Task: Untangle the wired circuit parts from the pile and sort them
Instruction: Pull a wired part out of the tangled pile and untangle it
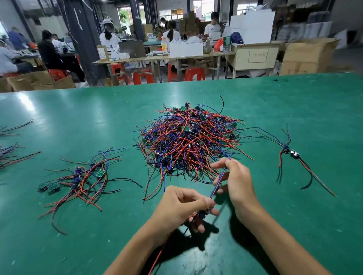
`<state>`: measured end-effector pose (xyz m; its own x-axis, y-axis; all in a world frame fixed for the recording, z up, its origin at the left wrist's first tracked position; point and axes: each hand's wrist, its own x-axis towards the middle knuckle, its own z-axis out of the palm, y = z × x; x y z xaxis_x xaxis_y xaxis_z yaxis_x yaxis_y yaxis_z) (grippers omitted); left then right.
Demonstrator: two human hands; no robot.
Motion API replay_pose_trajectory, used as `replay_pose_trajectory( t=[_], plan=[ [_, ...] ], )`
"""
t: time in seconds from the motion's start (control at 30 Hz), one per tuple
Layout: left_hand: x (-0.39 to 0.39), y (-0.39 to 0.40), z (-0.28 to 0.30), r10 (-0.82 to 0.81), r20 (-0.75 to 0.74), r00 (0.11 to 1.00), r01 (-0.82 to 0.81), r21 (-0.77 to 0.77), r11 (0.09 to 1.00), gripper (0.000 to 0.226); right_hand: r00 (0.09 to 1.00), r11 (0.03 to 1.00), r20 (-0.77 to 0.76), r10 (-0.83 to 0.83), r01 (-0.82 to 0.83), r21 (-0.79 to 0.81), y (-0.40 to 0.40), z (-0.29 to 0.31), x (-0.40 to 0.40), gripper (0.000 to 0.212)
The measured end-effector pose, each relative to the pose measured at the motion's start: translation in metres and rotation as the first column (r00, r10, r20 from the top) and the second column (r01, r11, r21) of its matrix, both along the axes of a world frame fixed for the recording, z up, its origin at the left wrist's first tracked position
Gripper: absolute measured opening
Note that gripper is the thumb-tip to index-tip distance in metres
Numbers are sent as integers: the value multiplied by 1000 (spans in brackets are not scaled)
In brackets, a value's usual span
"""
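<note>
Green table (76,241); hands (204,197) grip wired part (203,213) near pile (189,141).

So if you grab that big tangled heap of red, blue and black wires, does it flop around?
The big tangled heap of red, blue and black wires likely lifts as one floppy clump, since strands loop through each other. Probably light: thin wires, small boards. Loose ends would likely dangle and snag.

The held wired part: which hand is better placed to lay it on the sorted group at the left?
Left, probably. The left hand grips the wired part at its body and is nearer the sorted group. The right hand only pinches the blue wire on the far side.
</note>
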<state>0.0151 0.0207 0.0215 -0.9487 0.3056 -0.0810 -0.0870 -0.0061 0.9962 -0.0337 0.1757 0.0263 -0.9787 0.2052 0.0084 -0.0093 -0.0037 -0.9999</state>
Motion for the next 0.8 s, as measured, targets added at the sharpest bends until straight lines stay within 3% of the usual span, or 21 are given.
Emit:
replay_pose_trajectory(
  t=[0.07, 0.13, 0.2, 0.43, 0.53, 0.7, 0.8],
  plan=[
    [1, 1, 0, -23, -2, 1000, 23, 0, 1000, 12, 996, 986, 88, 14, 1, -164, 3, 2, -1, 33],
    [1, 0, 0, -27, -4, 1000, 27, 9, 1000, 12, 982, 911, 153, 113, -41, -411, 6, 3, -1, 24],
    [0, -3, -1, 5, -2, 1000, -5, 29, 1000, 13, 966, 834, 136, 219, -112, -541, 8, 3, 0, 22],
    [-8, -4, 1, 205, 83, 975, -218, 203, 955, 22, 904, 885, -51, 425, -427, -184, -16, -1, 16, 34],
    [-9, -5, 0, 232, 104, 967, -251, 253, 934, 23, 859, 827, -118, 499, -512, -231, -28, -9, 23, 29],
    [-11, -4, -3, 168, 81, 982, -184, 261, 948, 20, 889, 851, -149, 432, -457, -259, -26, -13, 19, 26],
    [-10, -6, -4, 129, 41, 991, -134, 174, 976, 18, 945, 939, -90, 316, -325, -116, -24, -9, 18, 26]
  ],
)
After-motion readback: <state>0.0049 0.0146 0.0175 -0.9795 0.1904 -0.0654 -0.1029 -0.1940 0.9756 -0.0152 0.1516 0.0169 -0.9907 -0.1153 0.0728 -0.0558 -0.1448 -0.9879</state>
